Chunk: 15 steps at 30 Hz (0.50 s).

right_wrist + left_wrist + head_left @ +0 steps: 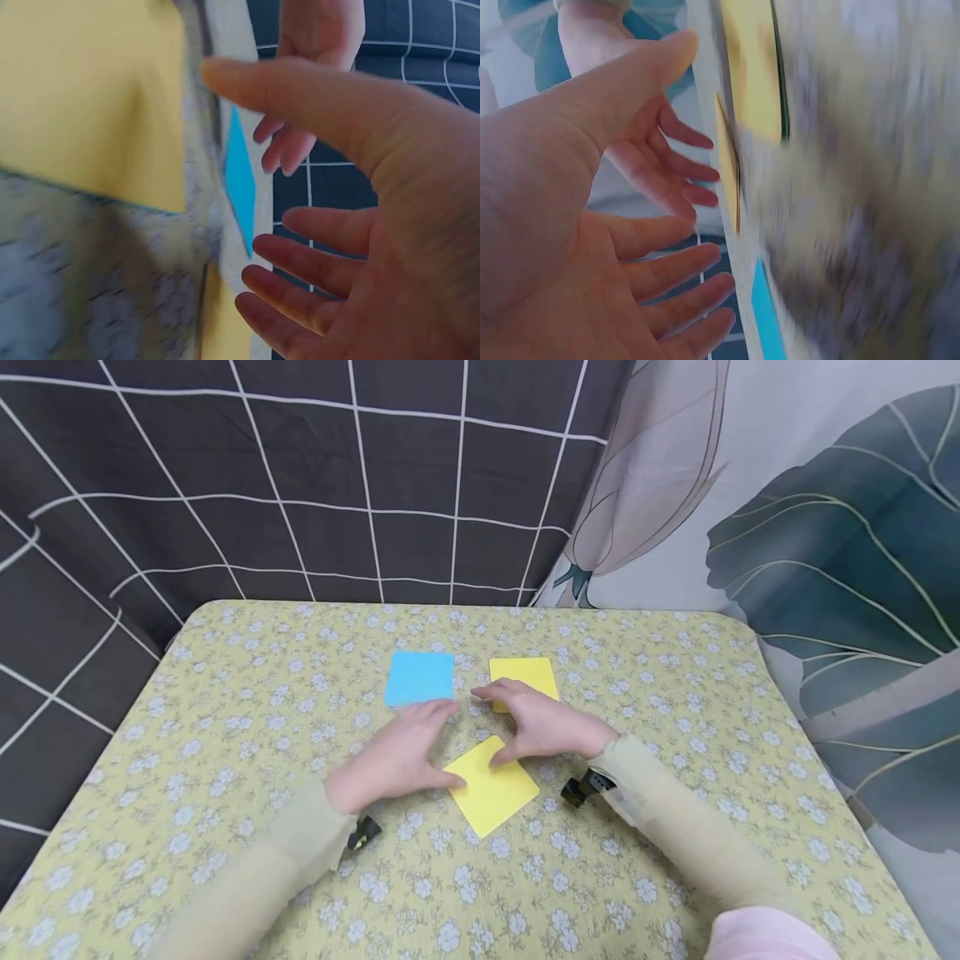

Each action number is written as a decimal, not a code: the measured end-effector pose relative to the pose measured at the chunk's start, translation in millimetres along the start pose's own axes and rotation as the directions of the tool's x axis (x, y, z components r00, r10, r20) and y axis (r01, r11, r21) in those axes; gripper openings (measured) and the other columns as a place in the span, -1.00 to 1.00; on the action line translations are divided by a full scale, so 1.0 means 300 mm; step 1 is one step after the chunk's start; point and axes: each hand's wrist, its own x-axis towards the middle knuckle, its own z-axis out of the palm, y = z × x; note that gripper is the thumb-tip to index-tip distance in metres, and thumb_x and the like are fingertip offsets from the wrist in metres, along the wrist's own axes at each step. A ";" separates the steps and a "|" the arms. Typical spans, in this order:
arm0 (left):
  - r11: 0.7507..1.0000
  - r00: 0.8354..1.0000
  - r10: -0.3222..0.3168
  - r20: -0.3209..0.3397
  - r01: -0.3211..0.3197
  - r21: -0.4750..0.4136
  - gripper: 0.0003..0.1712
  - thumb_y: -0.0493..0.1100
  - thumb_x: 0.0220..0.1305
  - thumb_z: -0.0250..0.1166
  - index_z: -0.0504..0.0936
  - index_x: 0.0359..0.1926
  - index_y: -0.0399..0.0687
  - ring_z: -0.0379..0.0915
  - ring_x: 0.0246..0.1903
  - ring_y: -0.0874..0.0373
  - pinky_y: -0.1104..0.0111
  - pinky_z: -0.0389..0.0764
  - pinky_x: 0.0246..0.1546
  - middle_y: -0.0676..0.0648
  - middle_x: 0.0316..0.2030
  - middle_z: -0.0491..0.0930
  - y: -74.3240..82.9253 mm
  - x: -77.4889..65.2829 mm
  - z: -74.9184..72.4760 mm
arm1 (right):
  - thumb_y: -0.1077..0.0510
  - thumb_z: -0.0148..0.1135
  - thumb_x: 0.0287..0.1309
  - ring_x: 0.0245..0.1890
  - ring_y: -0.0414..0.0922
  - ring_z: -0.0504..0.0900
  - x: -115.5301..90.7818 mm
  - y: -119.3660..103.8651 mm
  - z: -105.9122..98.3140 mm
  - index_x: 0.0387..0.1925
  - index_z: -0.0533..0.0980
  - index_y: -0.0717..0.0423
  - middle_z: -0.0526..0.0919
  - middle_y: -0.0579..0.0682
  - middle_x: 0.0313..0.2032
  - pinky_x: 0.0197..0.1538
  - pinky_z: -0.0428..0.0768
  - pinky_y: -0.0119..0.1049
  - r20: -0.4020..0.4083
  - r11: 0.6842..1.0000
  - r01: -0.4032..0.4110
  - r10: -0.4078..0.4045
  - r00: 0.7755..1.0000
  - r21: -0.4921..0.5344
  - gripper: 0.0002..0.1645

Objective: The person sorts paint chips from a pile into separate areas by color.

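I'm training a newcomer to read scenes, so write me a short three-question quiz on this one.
1. How many flat yellow square cards lie on the yellow floral cloth?
2. Fill in: in the head view, the flat blue square card lies to the ___ of the farther yellow card.
3. True or false: neither the left hand nor the right hand grips a card.

Key: 1. Two. 2. Left. 3. True.

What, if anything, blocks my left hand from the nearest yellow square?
Nothing visible does. In the head view, your left hand overlaps the nearest yellow square at its left corner; your right hand is opposite, not between.
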 end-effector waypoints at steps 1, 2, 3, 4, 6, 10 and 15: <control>1.000 1.000 0.009 0.003 -0.009 0.015 0.29 0.29 -0.05 0.59 0.22 0.51 -0.32 0.14 0.43 -0.18 0.01 0.16 0.45 -0.27 0.46 0.24 0.011 -0.007 0.010 | -0.07 0.69 -0.14 0.30 0.03 0.40 -0.016 -0.001 0.003 0.48 0.27 0.24 0.42 0.14 0.32 0.36 0.41 -0.10 0.009 1.000 0.002 -0.002 1.000 -0.006 0.22; 1.000 1.000 0.016 0.005 -0.017 0.025 0.30 0.32 -0.06 0.58 0.23 0.50 -0.32 0.16 0.43 -0.17 0.03 0.18 0.45 -0.26 0.46 0.25 0.021 -0.013 0.019 | -0.09 0.69 -0.16 0.31 0.02 0.38 -0.032 -0.002 0.007 0.48 0.27 0.23 0.42 0.12 0.33 0.36 0.41 -0.11 0.020 1.000 0.002 -0.001 1.000 -0.011 0.23; 0.999 1.000 0.021 0.010 -0.022 0.031 0.31 0.34 -0.06 0.58 0.23 0.50 -0.32 0.16 0.43 -0.16 0.05 0.20 0.44 -0.26 0.46 0.25 0.031 -0.020 0.028 | -0.10 0.70 -0.19 0.33 0.02 0.36 -0.046 -0.003 0.010 0.48 0.27 0.22 0.40 0.11 0.34 0.37 0.40 -0.11 0.031 1.000 0.000 0.001 1.000 -0.015 0.25; 0.999 1.000 0.024 0.014 -0.024 0.036 0.30 0.36 -0.06 0.57 0.24 0.50 -0.31 0.16 0.42 -0.15 0.06 0.22 0.43 -0.25 0.46 0.25 0.041 -0.026 0.035 | -0.11 0.71 -0.21 0.34 0.01 0.35 -0.060 -0.005 0.014 0.48 0.28 0.21 0.39 0.11 0.35 0.37 0.40 -0.11 0.042 1.000 -0.005 0.005 0.999 -0.015 0.26; 0.999 0.999 0.025 0.020 -0.026 0.036 0.30 0.37 -0.07 0.56 0.25 0.50 -0.29 0.17 0.42 -0.14 0.06 0.24 0.42 -0.23 0.46 0.26 0.057 -0.037 0.048 | -0.12 0.73 -0.27 0.36 0.01 0.33 -0.087 -0.009 0.021 0.48 0.29 0.18 0.36 0.09 0.38 0.36 0.41 -0.10 0.060 1.000 -0.007 0.009 0.998 -0.023 0.29; 0.999 0.999 0.035 0.031 -0.035 0.015 0.26 0.34 -0.07 0.58 0.29 0.49 -0.26 0.19 0.41 -0.14 0.03 0.30 0.39 -0.21 0.43 0.30 0.080 -0.056 0.064 | -0.11 0.75 -0.34 0.36 -0.02 0.33 -0.125 -0.013 0.041 0.47 0.32 0.11 0.37 0.03 0.39 0.33 0.44 -0.12 0.087 0.999 0.012 -0.008 0.996 -0.047 0.30; 0.999 0.998 0.046 0.032 -0.047 0.019 0.25 0.34 -0.04 0.57 0.28 0.49 -0.28 0.22 0.39 -0.14 0.04 0.31 0.38 -0.22 0.41 0.33 0.093 -0.066 0.075 | -0.08 0.75 -0.35 0.36 -0.05 0.33 -0.140 -0.008 0.069 0.45 0.36 0.09 0.44 -0.04 0.32 0.38 0.37 -0.15 0.074 0.995 0.065 -0.060 0.995 -0.075 0.26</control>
